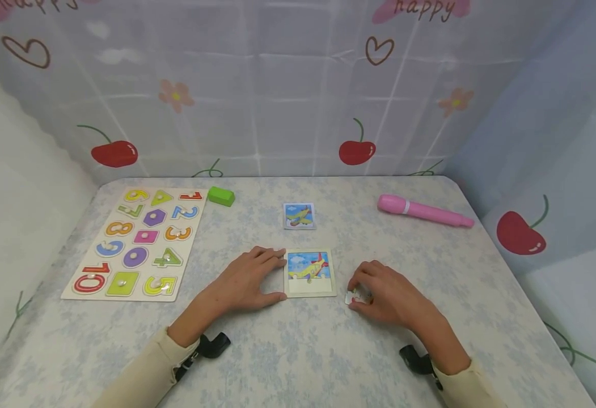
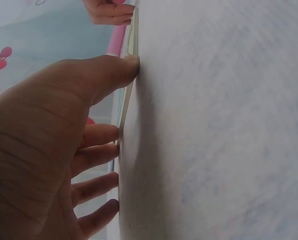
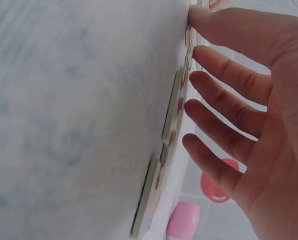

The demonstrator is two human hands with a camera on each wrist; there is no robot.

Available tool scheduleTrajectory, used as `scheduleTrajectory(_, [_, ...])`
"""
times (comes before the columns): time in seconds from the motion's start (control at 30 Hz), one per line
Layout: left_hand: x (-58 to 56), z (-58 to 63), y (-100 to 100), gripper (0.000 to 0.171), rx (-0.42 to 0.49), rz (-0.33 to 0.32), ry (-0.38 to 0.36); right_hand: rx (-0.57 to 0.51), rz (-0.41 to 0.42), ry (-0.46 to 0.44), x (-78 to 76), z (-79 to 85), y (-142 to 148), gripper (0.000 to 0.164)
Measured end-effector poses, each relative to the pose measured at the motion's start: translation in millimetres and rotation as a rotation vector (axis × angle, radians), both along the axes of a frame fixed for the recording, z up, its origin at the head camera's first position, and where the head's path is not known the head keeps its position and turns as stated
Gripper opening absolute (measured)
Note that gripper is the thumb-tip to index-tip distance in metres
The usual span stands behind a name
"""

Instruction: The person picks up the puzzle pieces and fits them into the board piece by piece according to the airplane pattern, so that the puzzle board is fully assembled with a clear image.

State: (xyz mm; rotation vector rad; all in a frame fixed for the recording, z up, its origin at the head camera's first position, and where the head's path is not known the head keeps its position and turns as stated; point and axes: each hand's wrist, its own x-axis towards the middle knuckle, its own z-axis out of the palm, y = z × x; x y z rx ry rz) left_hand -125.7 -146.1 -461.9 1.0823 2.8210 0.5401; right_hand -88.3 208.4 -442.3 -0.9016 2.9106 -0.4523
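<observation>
In the head view a square jigsaw tray (image 1: 311, 287) with a yellow aeroplane picture lies flat, its lower part bare. My left hand (image 1: 249, 280) rests at its left edge, thumb at the lower corner and fingertips at the upper one. To the right of the tray, my right hand (image 1: 387, 294) arches low over small jigsaw pieces (image 1: 363, 293). Its thumb and forefinger pinch the edges of one piece (image 3: 188, 36). More pieces (image 3: 172, 107) lie flat beneath that palm in the right wrist view, mostly hidden by the hand in the head view.
A small picture card (image 1: 299, 216) of the same plane lies behind the tray. At left is a number-and-shape board (image 1: 139, 249), with a green block (image 1: 221, 196) by its far corner. A pink pen-like stick (image 1: 425, 212) lies at the far right. Printed curtains surround the table.
</observation>
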Motion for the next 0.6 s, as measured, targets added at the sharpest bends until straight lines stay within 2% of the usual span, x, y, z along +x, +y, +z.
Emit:
scheduleTrajectory(0.33, [-0.3,-1.9,-1,0.073,-0.014,-0.002,0.004,0.045,0.024,0.034,-5.9,1.0,-8,0.024])
scheduleTrajectory(0.6, [-1.0,-2.5,-1,0.073,-0.015,0.0,0.001,0.034,0.069,0.041,-16.0,14.7,-25,0.023])
